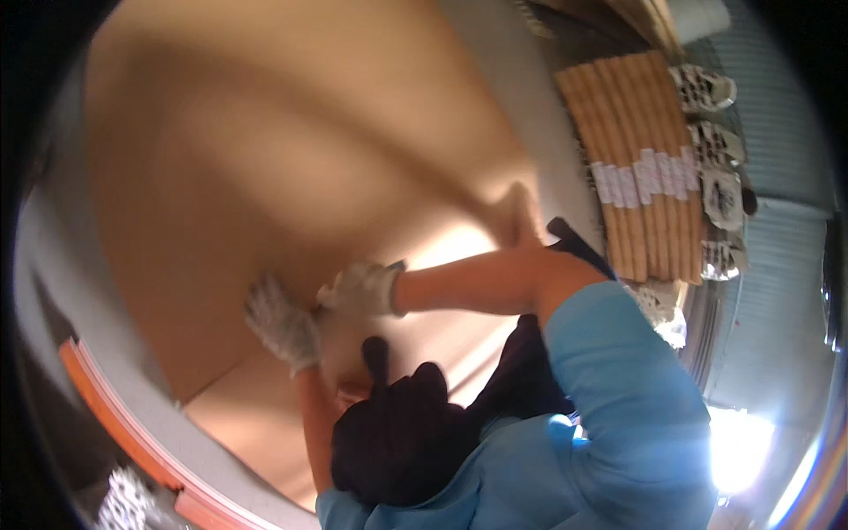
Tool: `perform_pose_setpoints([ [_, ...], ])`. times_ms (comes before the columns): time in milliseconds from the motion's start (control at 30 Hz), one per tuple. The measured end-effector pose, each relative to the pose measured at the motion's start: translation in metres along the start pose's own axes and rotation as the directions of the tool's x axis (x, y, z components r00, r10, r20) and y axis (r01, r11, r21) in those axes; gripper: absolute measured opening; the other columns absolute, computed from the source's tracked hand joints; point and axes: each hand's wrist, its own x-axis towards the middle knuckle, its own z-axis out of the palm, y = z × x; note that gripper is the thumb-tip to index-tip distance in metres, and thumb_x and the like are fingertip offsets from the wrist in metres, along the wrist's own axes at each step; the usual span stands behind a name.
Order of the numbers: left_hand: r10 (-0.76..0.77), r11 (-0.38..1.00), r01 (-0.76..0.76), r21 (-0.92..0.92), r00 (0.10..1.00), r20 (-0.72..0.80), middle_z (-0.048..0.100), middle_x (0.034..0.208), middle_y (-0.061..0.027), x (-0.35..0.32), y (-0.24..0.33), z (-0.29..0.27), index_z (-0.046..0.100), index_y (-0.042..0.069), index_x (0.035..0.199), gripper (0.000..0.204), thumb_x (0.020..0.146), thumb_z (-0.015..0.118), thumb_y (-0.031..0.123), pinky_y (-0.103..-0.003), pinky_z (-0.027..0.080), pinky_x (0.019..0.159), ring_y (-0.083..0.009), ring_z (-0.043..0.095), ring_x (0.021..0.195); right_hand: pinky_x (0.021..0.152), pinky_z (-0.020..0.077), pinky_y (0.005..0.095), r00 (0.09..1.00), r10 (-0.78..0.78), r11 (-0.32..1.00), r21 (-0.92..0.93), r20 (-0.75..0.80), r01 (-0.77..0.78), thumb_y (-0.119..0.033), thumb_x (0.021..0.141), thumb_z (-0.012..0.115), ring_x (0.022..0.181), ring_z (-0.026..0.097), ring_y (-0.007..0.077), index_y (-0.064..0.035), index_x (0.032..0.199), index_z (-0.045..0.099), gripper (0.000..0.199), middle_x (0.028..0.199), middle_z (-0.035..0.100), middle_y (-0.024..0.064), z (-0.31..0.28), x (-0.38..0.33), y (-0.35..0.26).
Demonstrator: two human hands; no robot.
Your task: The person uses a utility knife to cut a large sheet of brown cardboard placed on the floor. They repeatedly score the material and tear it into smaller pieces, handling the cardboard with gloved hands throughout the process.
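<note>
A large brown sheet [221,177], which looks like cardboard, spreads out in front of and beneath me. My left hand [283,325], in a whitish work glove, lies on the sheet with its fingers stretched out. Just to its right, my right hand [360,290], gloved too, is closed low over the sheet. A small dark end [397,265] shows beside the right wrist; what it belongs to is hidden by the glove and blur. An edge or seam of the sheet [208,386] runs near my left forearm.
At the right lies a row of long brown packages [640,177] with white labels. Bundles in clear wrapping [720,141] sit beside them, near a ribbed grey wall [782,150]. An orange strip [119,420] lies at the lower left. My dark-clothed legs [397,433] are close behind my hands.
</note>
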Motion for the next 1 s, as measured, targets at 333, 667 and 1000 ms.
perform_pose_setpoints([
  [333,0.006,1.000,-0.008,-0.021,0.998,-0.055,0.048,0.137,-0.0130,0.011,0.003,0.013,0.046,0.007,0.133,0.042,0.094,0.043,0.021,-0.048,0.028,0.111,-0.0336,0.040,0.129,0.054,0.0551,0.0414,0.987,0.056,0.995,0.094,-0.148,-0.042,-0.019,0.094,0.043,0.080,0.069,0.0266,-0.0276,0.136,0.044,0.043,0.107,0.067,0.0072,0.062,-0.097,0.138],
  [667,0.067,0.996,-0.060,0.073,0.992,-0.107,0.048,0.137,-0.0144,0.014,-0.001,0.025,0.048,0.007,0.133,0.040,0.100,0.036,0.026,-0.048,0.032,0.109,-0.0364,0.043,0.127,0.060,0.0553,0.0397,0.903,0.365,0.930,-0.131,0.226,-0.343,-0.014,0.090,0.050,0.079,0.068,0.0246,-0.0241,0.120,0.047,0.031,0.099,0.065,0.0023,0.107,-0.259,0.310],
  [1000,0.159,0.983,-0.143,0.117,0.976,-0.147,0.048,0.136,-0.0172,0.013,-0.012,0.033,0.048,0.004,0.133,0.040,0.099,0.037,0.022,-0.051,0.034,0.107,-0.0387,0.044,0.126,0.078,0.0523,0.0363,0.515,0.785,0.450,0.255,0.343,-0.856,-0.018,0.088,0.062,0.096,0.064,0.0184,-0.0220,0.128,0.054,0.041,0.118,0.063,0.0017,0.180,-0.342,0.398],
])
